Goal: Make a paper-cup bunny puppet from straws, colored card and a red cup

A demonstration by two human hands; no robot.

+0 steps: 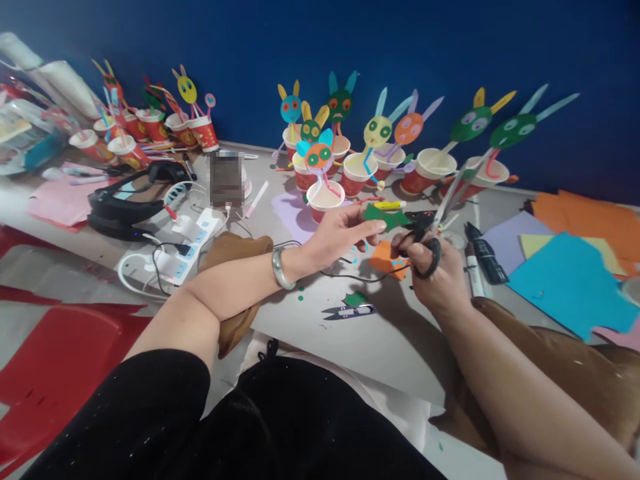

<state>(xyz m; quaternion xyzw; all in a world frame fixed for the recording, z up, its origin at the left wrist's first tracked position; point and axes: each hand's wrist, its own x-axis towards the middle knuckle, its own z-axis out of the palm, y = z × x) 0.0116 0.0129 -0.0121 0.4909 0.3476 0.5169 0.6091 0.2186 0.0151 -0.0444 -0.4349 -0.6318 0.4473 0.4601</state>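
Note:
Between thumb and fingers, my left hand (345,233) pinches a piece of green paper (386,217) with jagged cut edges. My right hand (440,273) is closed round the black handles of a pair of scissors (450,197), whose blades point up and away, to the right of the paper and apart from it. Below the hands, a pair of thread snips (350,312) lies on the table beside a green paper scrap (355,299). An orange paper piece (387,260) sits under my right fingers, partly hidden.
Paper cups (325,200) holding paper rabbit-like heads stand along the blue wall. Coloured paper sheets (575,280) and black markers (485,253) lie at right. On the left are a power strip (190,250), a black headset (125,203) and pink paper (63,200).

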